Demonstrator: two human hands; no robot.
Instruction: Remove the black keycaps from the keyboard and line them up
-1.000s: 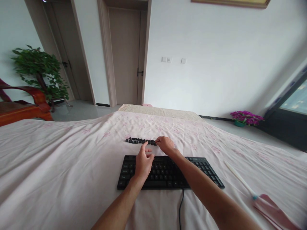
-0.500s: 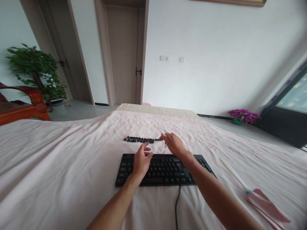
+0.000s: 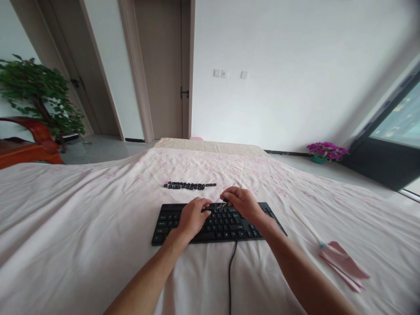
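Note:
A black keyboard lies on the pink flowered cloth. Over its upper middle, my right hand is closed on a small keycap puller, whose thin wire ends point down at the top rows of keys. My left hand rests over the left half of the keyboard, thumb and fingers apart and nothing visible between them. Just beyond the keyboard, several loose black keycaps lie in a rough double row on the cloth. The exact key under the wire ends is too small to make out.
A pink fly swatter lies on the cloth to the right. The keyboard's black cable runs toward me. Beyond the table stand a wooden chair, a leafy plant and purple flowers.
My right hand has come back from the end of the keycap row to the keyboard's upper rows, bringing the puller's wires over the keys. My left hand has settled lower. The view has shifted slightly.

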